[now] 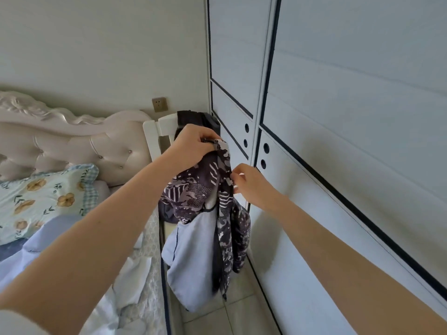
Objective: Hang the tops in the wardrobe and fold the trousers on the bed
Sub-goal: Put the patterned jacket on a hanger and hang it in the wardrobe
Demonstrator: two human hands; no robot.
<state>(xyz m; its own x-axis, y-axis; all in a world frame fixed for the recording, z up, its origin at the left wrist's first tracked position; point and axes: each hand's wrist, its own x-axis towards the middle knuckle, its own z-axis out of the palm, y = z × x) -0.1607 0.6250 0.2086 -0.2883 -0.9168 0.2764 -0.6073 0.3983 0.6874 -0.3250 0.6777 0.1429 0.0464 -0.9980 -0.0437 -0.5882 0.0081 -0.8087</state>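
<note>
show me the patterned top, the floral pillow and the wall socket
patterned top [191,197]: head view, bunched dark fabric
floral pillow [46,197]: head view, middle of printed face
wall socket [159,104]: head view, centre of plate

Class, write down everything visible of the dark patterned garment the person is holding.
The patterned garment is soft-looking fabric, dark with white and grey print; a pale blue part shows below. It hangs limp between bed and closed wardrobe. The left hand grips its top; the right hand pinches an edge.
</note>
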